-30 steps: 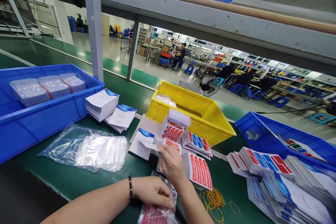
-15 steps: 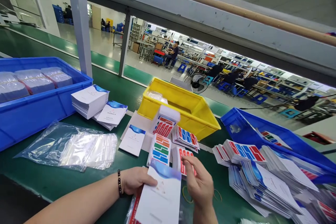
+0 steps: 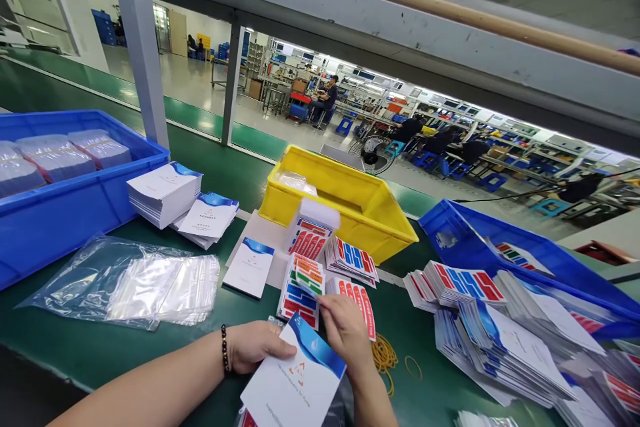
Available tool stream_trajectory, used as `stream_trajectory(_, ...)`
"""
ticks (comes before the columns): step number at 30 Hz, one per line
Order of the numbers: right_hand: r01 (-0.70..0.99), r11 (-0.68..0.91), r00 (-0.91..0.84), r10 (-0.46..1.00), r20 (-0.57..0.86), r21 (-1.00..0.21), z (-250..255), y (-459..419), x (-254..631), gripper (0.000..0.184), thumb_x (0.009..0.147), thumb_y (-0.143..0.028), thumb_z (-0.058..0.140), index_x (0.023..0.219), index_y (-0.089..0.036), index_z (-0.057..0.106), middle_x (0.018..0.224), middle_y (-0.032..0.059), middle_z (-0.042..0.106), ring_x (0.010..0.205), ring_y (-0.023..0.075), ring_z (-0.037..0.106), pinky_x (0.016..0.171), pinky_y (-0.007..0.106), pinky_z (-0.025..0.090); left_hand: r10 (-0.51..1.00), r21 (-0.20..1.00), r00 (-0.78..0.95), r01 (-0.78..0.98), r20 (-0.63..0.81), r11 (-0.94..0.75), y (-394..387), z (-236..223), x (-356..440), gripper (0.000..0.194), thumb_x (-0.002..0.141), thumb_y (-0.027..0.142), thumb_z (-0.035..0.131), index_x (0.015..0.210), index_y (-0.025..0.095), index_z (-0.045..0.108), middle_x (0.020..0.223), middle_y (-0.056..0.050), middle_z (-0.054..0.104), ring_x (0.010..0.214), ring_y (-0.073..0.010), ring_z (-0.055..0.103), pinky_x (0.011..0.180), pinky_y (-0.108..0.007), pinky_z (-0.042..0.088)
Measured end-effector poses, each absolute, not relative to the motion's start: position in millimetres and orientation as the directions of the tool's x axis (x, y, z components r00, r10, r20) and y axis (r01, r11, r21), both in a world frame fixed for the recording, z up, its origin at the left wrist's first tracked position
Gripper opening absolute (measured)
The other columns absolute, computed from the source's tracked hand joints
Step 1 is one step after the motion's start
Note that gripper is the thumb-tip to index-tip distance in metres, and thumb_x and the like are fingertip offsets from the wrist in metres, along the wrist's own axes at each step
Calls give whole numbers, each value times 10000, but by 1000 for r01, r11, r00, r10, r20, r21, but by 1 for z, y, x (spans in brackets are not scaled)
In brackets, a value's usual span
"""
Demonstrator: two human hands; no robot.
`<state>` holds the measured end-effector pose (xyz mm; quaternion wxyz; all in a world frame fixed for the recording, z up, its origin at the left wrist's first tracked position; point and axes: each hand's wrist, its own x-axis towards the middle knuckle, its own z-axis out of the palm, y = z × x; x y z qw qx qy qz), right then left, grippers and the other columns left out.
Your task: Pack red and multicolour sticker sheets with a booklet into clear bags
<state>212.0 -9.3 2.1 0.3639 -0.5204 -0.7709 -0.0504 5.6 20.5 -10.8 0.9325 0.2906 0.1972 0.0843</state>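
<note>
My left hand [image 3: 257, 345], with a beaded bracelet at the wrist, grips a white instruction booklet [image 3: 295, 380] with a blue wavy top; its thumb lies on the cover. Part of a red printed piece shows beneath the booklet. Just beyond, my right hand [image 3: 350, 330] pinches the near edge of a sticker sheet [image 3: 309, 273] with orange and green shapes, which is lifted and bent over a stack of sheets with blue and red shapes [image 3: 300, 303]. Right of that stack lie red sticker sheets [image 3: 356, 293], partly behind my right hand.
Clear plastic bags [image 3: 165, 290] and booklet stacks [image 3: 165, 190] lie left, beside a blue bin [image 3: 75, 213] of wrapped bundles. A yellow bin [image 3: 345, 213] stands behind the stickers. Rubber bands [image 3: 384, 353] lie right of my hand, more booklets [image 3: 515, 347] and a blue bin [image 3: 465, 240] farther right.
My right hand has moved left and forward, from above the red stickers to the middle stack, and now lifts a sheet there. The booklet in my left hand has tilted, and the rubber bands are uncovered.
</note>
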Motion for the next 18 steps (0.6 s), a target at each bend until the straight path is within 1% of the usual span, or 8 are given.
stream_trajectory(2, 832, 423, -59, 711, 701, -360, 12, -16, 213, 268, 850, -104, 458, 1047, -236, 581, 908, 55, 614, 831, 188, 571, 703, 339, 459, 326, 536, 875, -93, -358, 839, 23, -13, 9, 305, 580, 282, 762, 769, 55, 685, 777, -135, 705, 749, -234, 653, 812, -363, 454)
stream_trajectory(4, 823, 441, -35, 670, 741, -359, 20, -22, 209, 327, 832, -83, 481, 1097, -253, 569, 922, 60, 597, 831, 191, 567, 680, 332, 461, 375, 483, 839, -158, -393, 861, 27, -13, 14, 327, 667, 323, 696, 821, 36, 674, 803, -156, 702, 776, -247, 655, 822, -369, 449)
stream_trajectory(6, 810, 507, -152, 665, 731, -293, 26, -28, 201, 366, 812, -68, 487, 1121, -250, 563, 905, 65, 591, 810, 194, 561, 663, 338, 455, 426, 426, 809, -245, -405, 871, 31, -10, 18, 377, 755, 381, 603, 892, 33, 656, 834, -159, 701, 820, -256, 652, 850, -374, 436)
stream_trajectory(9, 766, 612, -371, 670, 644, -195, 33, -34, 182, 349, 800, -65, 477, 1104, -210, 568, 827, 66, 593, 733, 185, 539, 618, 334, 430, 495, 373, 786, -362, -370, 854, 35, -4, 22, 439, 821, 442, 501, 970, 47, 625, 885, -157, 697, 886, -260, 642, 881, -376, 422)
stream_trajectory(12, 750, 634, -468, 711, 525, -190, 39, -38, 164, 233, 825, -103, 462, 994, -181, 602, 752, 58, 585, 663, 171, 510, 574, 314, 396, 509, 360, 792, -390, -337, 847, 35, 1, 22, 481, 822, 480, 487, 1005, 50, 604, 943, -167, 684, 932, -269, 631, 893, -375, 420)
stream_trajectory(14, 741, 629, -487, 745, 456, -236, 41, -39, 162, 162, 852, -205, 474, 938, -179, 609, 746, 57, 586, 657, 173, 504, 579, 317, 395, 503, 385, 785, -365, -362, 848, 34, 0, 21, 409, 809, 399, 544, 992, 38, 601, 915, -166, 689, 902, -265, 643, 885, -373, 429)
stream_trajectory(15, 730, 630, -487, 752, 444, -266, 42, -40, 166, 174, 862, -258, 471, 938, -179, 605, 753, 58, 590, 663, 175, 507, 588, 321, 400, 501, 404, 774, -347, -387, 847, 34, -1, 20, 355, 798, 336, 570, 977, 32, 602, 882, -163, 695, 866, -260, 654, 874, -373, 437)
stream_trajectory(18, 770, 549, -351, 790, 503, -325, 37, -37, 194, 211, 889, -271, 414, 978, -186, 585, 792, 64, 607, 725, 191, 535, 638, 331, 412, 496, 448, 725, -285, -477, 847, 33, -4, 18, 264, 772, 216, 599, 950, 20, 597, 822, -158, 703, 766, -243, 673, 840, -380, 462)
